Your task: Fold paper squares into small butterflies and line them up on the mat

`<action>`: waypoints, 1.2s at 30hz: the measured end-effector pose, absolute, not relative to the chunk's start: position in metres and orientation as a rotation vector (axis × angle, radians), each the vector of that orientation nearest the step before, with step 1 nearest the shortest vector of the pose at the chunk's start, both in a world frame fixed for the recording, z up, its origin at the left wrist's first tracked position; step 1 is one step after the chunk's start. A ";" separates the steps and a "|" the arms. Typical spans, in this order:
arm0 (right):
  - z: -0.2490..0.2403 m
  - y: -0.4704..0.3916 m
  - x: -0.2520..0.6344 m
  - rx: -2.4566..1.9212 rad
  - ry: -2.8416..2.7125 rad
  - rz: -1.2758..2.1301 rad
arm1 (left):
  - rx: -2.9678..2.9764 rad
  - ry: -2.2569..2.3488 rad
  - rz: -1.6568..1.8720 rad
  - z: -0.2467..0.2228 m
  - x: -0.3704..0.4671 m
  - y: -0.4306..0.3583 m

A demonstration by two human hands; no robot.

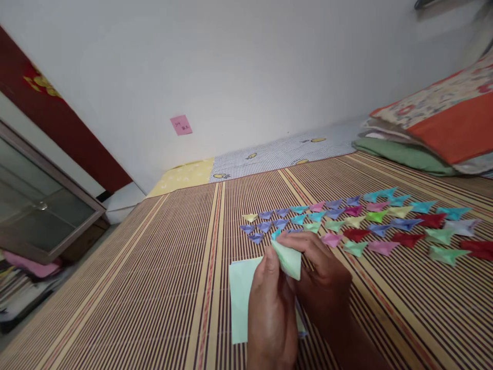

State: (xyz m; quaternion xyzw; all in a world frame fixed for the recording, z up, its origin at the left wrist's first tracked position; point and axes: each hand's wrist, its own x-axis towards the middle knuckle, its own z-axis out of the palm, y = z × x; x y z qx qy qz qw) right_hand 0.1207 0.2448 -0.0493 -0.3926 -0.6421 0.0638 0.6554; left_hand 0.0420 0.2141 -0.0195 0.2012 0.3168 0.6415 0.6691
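My left hand (271,303) and my right hand (321,272) meet near the bottom middle of the view. Between them they grip a folded pale green paper (288,259), the left thumb and the right fingers pressed on it. Below my left hand lies a stack of pale green paper sheets (239,303), partly covered by the hand. Just beyond my hands, several rows of small folded paper pieces (355,235) in blue, pink, red, green and yellow rest on the striped mat.
The striped mat (162,267) reaches to the wall, edged by patterned cloth (269,156). Folded bedding (442,123) is piled at the right. A glass-doored cabinet (34,200) stands at the left, and a pink note (181,125) is on the wall.
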 end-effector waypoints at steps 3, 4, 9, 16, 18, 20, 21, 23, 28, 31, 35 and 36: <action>-0.049 0.244 0.119 -0.888 -1.477 0.121 | 0.463 0.717 1.455 -0.021 0.044 0.215; -0.049 0.244 0.119 -0.892 -1.493 0.106 | 0.497 0.724 1.458 -0.021 0.044 0.215; -0.045 0.242 0.116 -0.938 -1.490 0.029 | 0.555 0.652 1.455 -0.020 0.041 0.216; -0.046 0.247 0.119 -0.945 -1.506 0.151 | 0.463 0.707 1.526 -0.020 0.030 0.222; -0.048 0.249 0.125 -0.926 -1.533 0.334 | 0.440 0.742 1.561 -0.024 0.024 0.226; -0.049 0.251 0.130 -0.903 -1.516 0.523 | 0.444 0.786 1.602 -0.029 0.018 0.230; -0.049 0.252 0.132 -0.896 -1.492 0.592 | 0.471 0.815 1.611 -0.031 0.015 0.231; -0.049 0.252 0.134 -0.889 -1.448 0.649 | 0.585 0.889 1.595 -0.036 0.010 0.231; -0.045 0.251 0.133 -0.848 -1.473 0.659 | 1.009 1.022 1.403 -0.038 0.005 0.229; -0.042 0.250 0.136 -0.829 -1.521 0.733 | 1.150 1.081 1.344 -0.034 0.005 0.228; -0.038 0.249 0.140 -0.850 -1.574 0.775 | 1.219 1.167 1.328 -0.032 0.005 0.228; -0.038 0.249 0.140 -0.853 -1.580 0.772 | 1.220 1.178 1.321 -0.032 0.005 0.228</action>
